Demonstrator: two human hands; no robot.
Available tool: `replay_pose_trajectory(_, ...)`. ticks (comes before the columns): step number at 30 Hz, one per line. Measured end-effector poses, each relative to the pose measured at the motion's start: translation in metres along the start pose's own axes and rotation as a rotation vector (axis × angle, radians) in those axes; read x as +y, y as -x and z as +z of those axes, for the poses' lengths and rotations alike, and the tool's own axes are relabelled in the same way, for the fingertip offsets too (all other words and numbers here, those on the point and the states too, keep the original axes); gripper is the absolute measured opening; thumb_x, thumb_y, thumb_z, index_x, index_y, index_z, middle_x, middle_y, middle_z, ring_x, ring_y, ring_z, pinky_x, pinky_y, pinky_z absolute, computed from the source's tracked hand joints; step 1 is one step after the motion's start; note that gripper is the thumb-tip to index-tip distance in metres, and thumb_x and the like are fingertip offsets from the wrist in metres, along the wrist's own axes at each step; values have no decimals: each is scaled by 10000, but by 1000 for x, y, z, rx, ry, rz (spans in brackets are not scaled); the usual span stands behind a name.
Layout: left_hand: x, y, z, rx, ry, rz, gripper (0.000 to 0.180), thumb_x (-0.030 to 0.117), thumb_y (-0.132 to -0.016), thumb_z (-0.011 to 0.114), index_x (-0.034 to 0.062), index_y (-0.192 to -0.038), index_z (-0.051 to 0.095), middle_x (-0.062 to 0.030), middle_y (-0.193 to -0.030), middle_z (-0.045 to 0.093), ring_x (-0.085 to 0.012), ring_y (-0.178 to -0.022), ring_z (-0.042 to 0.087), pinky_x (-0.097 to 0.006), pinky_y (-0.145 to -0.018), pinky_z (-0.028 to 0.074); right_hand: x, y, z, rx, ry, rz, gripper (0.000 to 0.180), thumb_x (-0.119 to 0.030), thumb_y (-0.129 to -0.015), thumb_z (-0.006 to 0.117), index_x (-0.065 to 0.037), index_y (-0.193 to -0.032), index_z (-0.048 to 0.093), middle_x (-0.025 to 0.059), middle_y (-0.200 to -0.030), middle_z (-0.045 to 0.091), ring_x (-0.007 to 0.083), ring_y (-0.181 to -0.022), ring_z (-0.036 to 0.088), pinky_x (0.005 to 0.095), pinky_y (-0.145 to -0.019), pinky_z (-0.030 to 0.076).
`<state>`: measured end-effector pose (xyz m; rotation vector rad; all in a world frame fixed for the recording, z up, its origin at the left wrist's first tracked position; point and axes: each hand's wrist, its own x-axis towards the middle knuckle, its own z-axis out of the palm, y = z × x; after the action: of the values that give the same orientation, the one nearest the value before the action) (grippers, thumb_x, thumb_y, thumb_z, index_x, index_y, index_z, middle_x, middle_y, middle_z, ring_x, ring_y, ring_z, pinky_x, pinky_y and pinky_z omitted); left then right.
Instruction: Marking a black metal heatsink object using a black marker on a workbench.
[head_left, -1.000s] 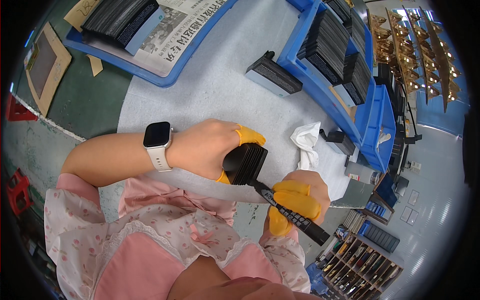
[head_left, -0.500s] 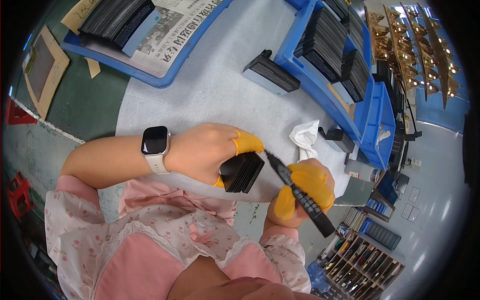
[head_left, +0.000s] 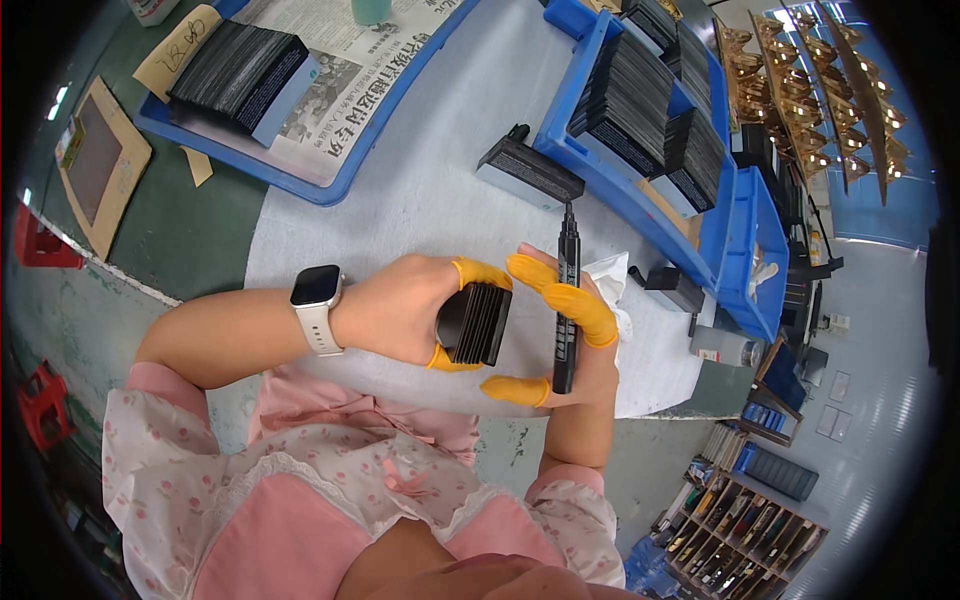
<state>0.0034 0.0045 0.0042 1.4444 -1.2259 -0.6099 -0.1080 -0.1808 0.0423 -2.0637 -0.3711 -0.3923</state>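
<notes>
My left hand [head_left: 395, 312], with yellow finger cots on its thumb and fingertips, grips a small stack of thin black plates [head_left: 478, 325]. The plates' edges face right, slightly fanned. Right of the stack, my right hand [head_left: 592, 372] holds a black marker pen [head_left: 567, 310] nearly upright across its fingers, the narrow tip pointing away from me. Yellow cots cover its thumb and two fingers. The thumb and an index finger reach out toward the stack without touching it. Both hands are above the pale cloth [head_left: 400, 190] on the table.
A blue tray [head_left: 335, 190] lined with newspaper carries a long row of black plates [head_left: 240, 80] at far left. Blue bins [head_left: 590, 185] full of similar plates stand at far right, a black-plate block [head_left: 530, 170] before them. White tissue [head_left: 612, 280] and a clear jar [head_left: 725, 345] lie right.
My right hand has swung the marker from slanting with its tip near the stack to nearly upright, and its fingers have spread. The left hand still grips the stack, turned slightly.
</notes>
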Motion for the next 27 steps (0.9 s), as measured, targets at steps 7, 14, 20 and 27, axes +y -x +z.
replay_pose_trajectory(7,-2,1,-1,-3,-10,-55,679,263,-641,818,-29,-1180,526,-198,-970,638,-367,-870,630,-381,-740,508,7,2,6,15,-8,-48,748,-195,-546,859,-102,-1209,526,112,-1206,614,313,-1098,582,418,-921,406)
replay_pose_trajectory(14,5,-1,3,14,81,-65,921,295,-576,882,-16,-1310,422,-174,-1179,578,-273,-1073,599,-351,-922,465,10,6,15,25,37,-102,804,-182,-536,853,-120,-1242,473,92,-1228,595,301,-1112,569,443,-949,361)
replay_pose_trajectory(20,6,0,1,-23,62,-95,916,288,-581,878,-10,-1318,423,-179,-1181,579,-294,-1077,602,-352,-919,468,7,2,20,15,63,-122,798,-183,-536,848,-117,-1238,474,99,-1232,595,302,-1112,568,448,-946,361)
replay_pose_trajectory(27,-4,5,3,-53,-36,-139,846,271,-611,862,12,-1313,466,-182,-1135,602,-322,-1013,622,-356,-859,492,5,2,16,-28,173,-109,825,-199,-578,835,-89,-1280,415,147,-1153,626,325,-1046,613,480,-1010,322)
